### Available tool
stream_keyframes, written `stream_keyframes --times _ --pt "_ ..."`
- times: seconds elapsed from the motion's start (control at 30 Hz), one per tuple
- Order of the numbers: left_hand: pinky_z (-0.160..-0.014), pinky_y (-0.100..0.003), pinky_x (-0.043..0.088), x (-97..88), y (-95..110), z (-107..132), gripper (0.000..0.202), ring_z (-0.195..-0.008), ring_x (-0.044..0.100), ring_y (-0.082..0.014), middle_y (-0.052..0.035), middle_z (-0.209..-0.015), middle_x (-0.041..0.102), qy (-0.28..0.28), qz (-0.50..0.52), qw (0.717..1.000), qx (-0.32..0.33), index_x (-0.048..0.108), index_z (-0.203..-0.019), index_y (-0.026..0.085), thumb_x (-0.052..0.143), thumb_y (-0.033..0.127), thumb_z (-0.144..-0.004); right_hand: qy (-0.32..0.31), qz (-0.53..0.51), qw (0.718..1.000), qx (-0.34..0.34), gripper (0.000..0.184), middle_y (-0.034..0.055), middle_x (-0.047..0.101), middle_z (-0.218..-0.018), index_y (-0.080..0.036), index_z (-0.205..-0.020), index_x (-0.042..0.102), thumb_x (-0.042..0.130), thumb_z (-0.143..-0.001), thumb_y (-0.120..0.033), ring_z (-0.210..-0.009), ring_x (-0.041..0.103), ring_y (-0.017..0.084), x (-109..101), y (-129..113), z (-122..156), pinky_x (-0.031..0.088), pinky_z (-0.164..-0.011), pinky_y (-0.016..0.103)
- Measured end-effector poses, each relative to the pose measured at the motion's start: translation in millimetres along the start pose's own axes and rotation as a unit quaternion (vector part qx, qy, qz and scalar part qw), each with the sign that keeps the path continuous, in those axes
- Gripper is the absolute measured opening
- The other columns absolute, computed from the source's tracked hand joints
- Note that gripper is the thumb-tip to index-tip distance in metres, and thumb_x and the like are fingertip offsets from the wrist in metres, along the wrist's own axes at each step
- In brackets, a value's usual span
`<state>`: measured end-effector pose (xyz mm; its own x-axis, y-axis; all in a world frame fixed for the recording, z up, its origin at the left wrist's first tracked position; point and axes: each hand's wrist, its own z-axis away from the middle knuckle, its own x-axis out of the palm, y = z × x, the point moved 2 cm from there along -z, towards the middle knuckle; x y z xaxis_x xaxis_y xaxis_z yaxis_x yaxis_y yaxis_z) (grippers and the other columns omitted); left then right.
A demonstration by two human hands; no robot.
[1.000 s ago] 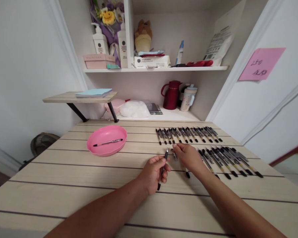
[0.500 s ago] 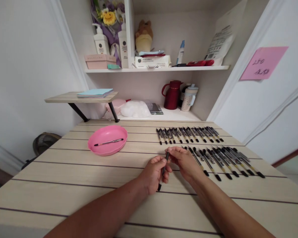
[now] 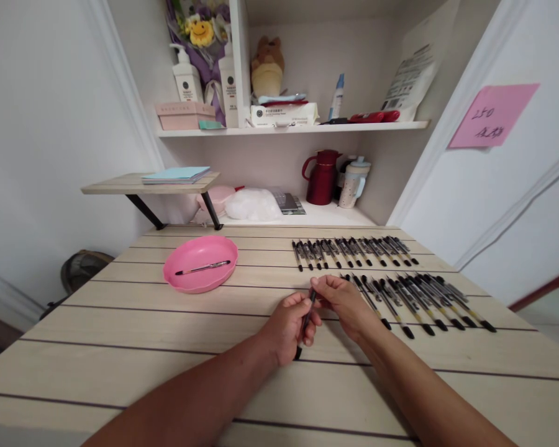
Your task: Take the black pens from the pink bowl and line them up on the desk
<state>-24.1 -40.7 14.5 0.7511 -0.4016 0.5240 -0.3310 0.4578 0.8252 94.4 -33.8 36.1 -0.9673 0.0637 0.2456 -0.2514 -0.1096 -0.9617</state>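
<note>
My left hand (image 3: 286,324) is closed around a black pen (image 3: 309,310), which stands tilted with its black lower end pointing toward me. With thumb and fingers pinched together, my right hand (image 3: 342,305) grips the pen's upper end; the fingers hide that tip. To the right of my hands lies a front row of black-and-clear pens (image 3: 407,300), partly covered by my right hand. Behind it is a second row of similar pens (image 3: 354,249). On the left, a pink dish (image 3: 198,248) holds a single pen (image 3: 202,268).
A small wooden riser (image 3: 121,182) bearing light-blue papers (image 3: 177,174) stands at the back left of the slatted table (image 3: 135,360). Beyond the table, a red jug (image 3: 323,178), a pale cup (image 3: 354,183) and a white plastic bag (image 3: 253,205) sit under a shelf (image 3: 298,130).
My right fingertips have shifted very slightly at the pen's upper end. The pen stays in my left hand, and the dish and rows look unchanged.
</note>
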Motion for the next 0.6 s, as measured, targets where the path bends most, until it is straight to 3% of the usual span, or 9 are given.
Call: stream_keyframes --times 0.2,0.37,0.6 --pt "-0.036 -0.015 0.016 -1.0 0.3 -0.3 0.020 -0.035 0.033 -0.0022 0.0034 -0.057 0.051 -0.004 0.012 1.000 -0.012 0.048 -0.081 0.017 0.055 0.035 -0.074 -0.015 -0.047 0.999 -0.005 0.033 0.0011 0.062 -0.067 -0.016 -0.074 0.062 0.068 -0.061 -0.045 -0.051 0.050 0.009 0.5 -0.7 0.6 0.038 -0.052 0.023" --pt "-0.035 -0.015 0.013 -2.1 0.1 -1.4 0.021 -0.034 0.029 -0.0015 0.0037 -0.057 0.050 -0.019 0.017 1.000 -0.017 0.048 -0.082 0.018 0.056 0.035 -0.073 -0.012 -0.025 0.999 -0.020 0.029 -0.0013 0.056 -0.052 -0.015 -0.059 0.057 0.069 -0.061 -0.041 -0.046 0.047 0.007 -0.2 1.3 -0.6 0.037 -0.051 0.022" --pt "-0.035 -0.013 0.011 -1.5 4.9 -2.4 0.019 -0.033 0.023 0.0001 0.0038 -0.057 0.049 -0.029 0.031 0.999 -0.030 0.048 -0.083 0.018 0.055 0.034 -0.075 -0.026 -0.106 0.992 -0.059 0.022 0.0027 0.062 -0.068 -0.016 -0.072 0.063 0.069 -0.064 -0.035 -0.052 0.049 0.008 3.8 2.4 -0.5 0.038 -0.048 0.022"
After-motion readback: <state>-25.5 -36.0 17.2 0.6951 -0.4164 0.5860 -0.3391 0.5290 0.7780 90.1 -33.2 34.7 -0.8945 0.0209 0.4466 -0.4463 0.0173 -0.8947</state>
